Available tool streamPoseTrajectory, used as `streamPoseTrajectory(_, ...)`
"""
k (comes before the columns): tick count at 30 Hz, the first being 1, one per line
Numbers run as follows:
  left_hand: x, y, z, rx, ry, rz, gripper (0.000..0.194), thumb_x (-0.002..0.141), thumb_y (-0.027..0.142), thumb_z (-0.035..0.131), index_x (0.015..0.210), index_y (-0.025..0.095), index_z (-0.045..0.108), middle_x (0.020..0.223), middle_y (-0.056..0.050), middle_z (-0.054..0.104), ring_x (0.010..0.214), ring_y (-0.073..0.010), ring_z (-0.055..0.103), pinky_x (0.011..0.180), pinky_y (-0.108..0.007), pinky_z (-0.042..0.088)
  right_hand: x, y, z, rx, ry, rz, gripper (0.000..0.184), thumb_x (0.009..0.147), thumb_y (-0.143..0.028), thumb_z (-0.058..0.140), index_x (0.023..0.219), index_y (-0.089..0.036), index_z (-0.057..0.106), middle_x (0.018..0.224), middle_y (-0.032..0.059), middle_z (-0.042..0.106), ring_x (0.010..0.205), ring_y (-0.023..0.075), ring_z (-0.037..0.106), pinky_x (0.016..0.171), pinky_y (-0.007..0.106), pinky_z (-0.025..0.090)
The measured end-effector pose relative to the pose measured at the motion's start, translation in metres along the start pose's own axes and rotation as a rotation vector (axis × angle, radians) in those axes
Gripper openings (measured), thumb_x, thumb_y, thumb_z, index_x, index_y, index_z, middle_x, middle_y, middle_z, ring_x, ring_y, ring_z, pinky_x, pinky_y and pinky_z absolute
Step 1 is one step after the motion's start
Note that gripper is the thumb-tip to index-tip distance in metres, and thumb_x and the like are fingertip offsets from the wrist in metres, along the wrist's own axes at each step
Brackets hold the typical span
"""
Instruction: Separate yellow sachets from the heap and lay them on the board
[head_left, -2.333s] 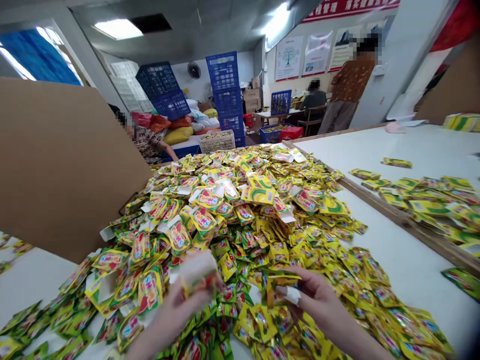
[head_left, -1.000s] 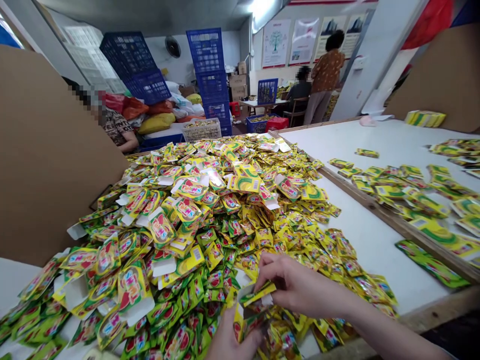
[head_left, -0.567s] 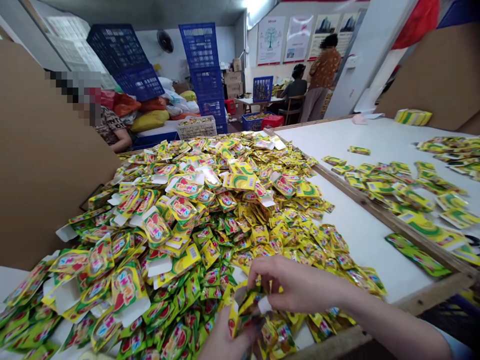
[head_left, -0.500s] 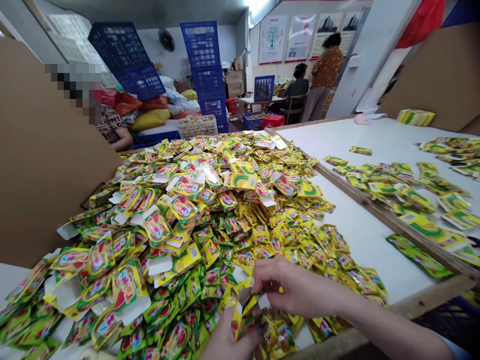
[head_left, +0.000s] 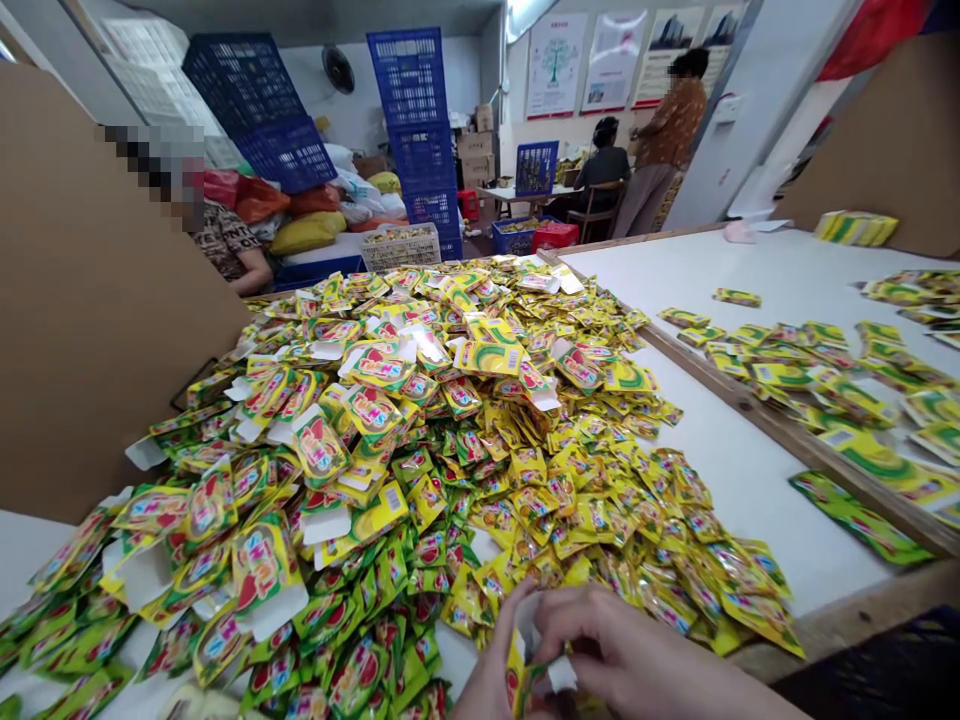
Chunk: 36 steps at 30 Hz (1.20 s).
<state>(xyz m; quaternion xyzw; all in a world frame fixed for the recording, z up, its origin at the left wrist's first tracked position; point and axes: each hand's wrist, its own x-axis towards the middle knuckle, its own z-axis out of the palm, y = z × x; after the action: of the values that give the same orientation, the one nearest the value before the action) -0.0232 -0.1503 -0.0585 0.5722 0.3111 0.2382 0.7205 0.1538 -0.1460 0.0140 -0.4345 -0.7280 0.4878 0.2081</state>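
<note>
At the bottom edge, my left hand point(head_left: 491, 685) and my right hand point(head_left: 622, 655) together grip a small yellow carton point(head_left: 525, 670) with a white flap. The carton stands open between my fingers, partly hidden by them. Right in front of my hands lies a large heap of yellow-green sachets point(head_left: 570, 500) and flat printed cartons point(head_left: 262, 570), spread over a white table point(head_left: 750, 480).
A tall brown cardboard sheet point(head_left: 97, 300) stands on the left. A wooden rail point(head_left: 787, 435) divides off a second table with more packets point(head_left: 832, 370). Blue crates point(head_left: 420, 110) are stacked at the back. One person sits behind the cardboard; two others are at the far right.
My hands have drawn back toward me with the small carton, from over the pile down to the bottom edge. The view has tilted slightly.
</note>
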Motion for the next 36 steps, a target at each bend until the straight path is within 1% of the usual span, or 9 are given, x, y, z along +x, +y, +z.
streamPoseTrajectory(4,-0.015,0.013,-0.028,0.751,0.261,0.073,0.068,0.076,0.031,0.059,0.136,0.028,0.028,0.142,-0.009,0.036,0.132,-0.0300,0.026,0.107,-0.049,0.025,-0.024,0.019,-0.055,-0.168,0.426,0.021,0.019,0.081,-0.026,0.049,0.078,-0.023,0.067,0.085,0.0056,0.068,0.086,0.0222,0.061,0.075,0.033,0.046)
streamPoseTrajectory(7,-0.028,0.014,-0.066,1.383,0.472,0.211,0.051,0.081,0.018,0.050,0.129,0.034,0.040,0.142,-0.006,0.036,0.135,-0.0330,0.016,0.104,-0.061,0.020,-0.057,0.049,-0.136,-0.615,0.908,0.413,0.021,0.077,-0.039,0.051,0.087,-0.025,0.064,0.056,0.0046,0.062,0.054,0.0246,0.058,0.051,0.036,0.040)
streamPoseTrajectory(11,-0.032,0.007,-0.100,1.677,0.451,0.279,0.042,0.081,0.014,0.050,0.116,0.035,0.054,0.136,-0.004,0.047,0.131,-0.0341,0.027,0.101,-0.063,0.025,-0.075,0.077,-0.204,-1.073,1.071,0.640,0.026,0.080,-0.030,0.044,0.099,-0.021,0.059,0.081,0.0149,0.065,0.061,0.0262,0.057,0.050,0.035,0.033)
streamPoseTrajectory(14,-0.030,0.007,-0.102,1.506,0.489,0.336,0.034,0.082,0.013,0.047,0.109,0.030,0.058,0.126,-0.003,0.056,0.127,-0.0279,0.035,0.100,-0.054,0.034,-0.043,0.067,-0.172,-0.948,1.034,0.391,0.026,0.083,-0.026,0.038,0.101,-0.019,0.055,0.107,0.0172,0.058,0.068,0.0230,0.058,0.058,0.036,0.038)
streamPoseTrajectory(19,-0.034,0.015,-0.093,1.156,0.858,0.412,0.026,0.081,0.018,0.048,0.101,0.027,0.062,0.109,-0.008,0.055,0.103,-0.0244,0.050,0.085,-0.044,0.045,0.049,0.036,-0.012,-0.698,0.483,0.008,0.015,0.077,-0.029,0.052,0.083,-0.019,0.060,0.087,0.0078,0.062,0.087,0.0242,0.053,0.076,0.036,0.041)
streamPoseTrajectory(22,-0.041,0.016,-0.092,0.959,0.855,0.337,0.021,0.081,0.025,0.050,0.094,0.027,0.065,0.106,-0.007,0.056,0.102,-0.0243,0.052,0.086,-0.041,0.044,0.081,0.034,0.052,-0.656,0.257,0.006,0.034,0.064,-0.031,0.066,0.091,-0.012,0.060,0.100,0.0159,0.058,0.099,0.0327,0.045,0.084,0.046,0.036)
streamPoseTrajectory(26,-0.045,0.017,-0.088,0.499,0.996,0.041,0.029,0.076,0.043,0.053,0.092,0.021,0.063,0.087,-0.005,0.067,0.083,-0.0214,0.061,0.076,-0.033,0.050,0.088,0.038,0.058,-0.554,0.263,-0.006,0.016,0.067,-0.015,0.061,0.083,-0.016,0.060,0.099,0.0103,0.057,0.098,0.0282,0.045,0.083,0.042,0.035)
streamPoseTrajectory(30,-0.034,0.025,-0.076,0.217,1.002,0.026,0.036,0.069,0.052,0.059,0.084,0.019,0.059,0.055,0.004,0.058,0.054,-0.0135,0.056,0.063,-0.025,0.051,0.079,0.040,0.034,-0.340,0.360,-0.019,0.007,0.078,-0.014,0.051,0.079,-0.021,0.053,0.087,0.0008,0.057,0.088,0.0178,0.049,0.077,0.029,0.037)
streamPoseTrajectory(36,-0.014,0.020,-0.061,0.450,0.887,0.163,0.024,0.079,0.040,0.052,0.085,0.019,0.061,0.070,-0.002,0.068,0.063,-0.0151,0.063,0.060,-0.021,0.051,0.067,0.031,0.031,0.366,0.417,-0.005,0.005,0.085,-0.022,0.045,0.081,-0.021,0.041,0.063,-0.0072,0.040,0.054,0.0092,0.036,0.049,0.020,0.027)
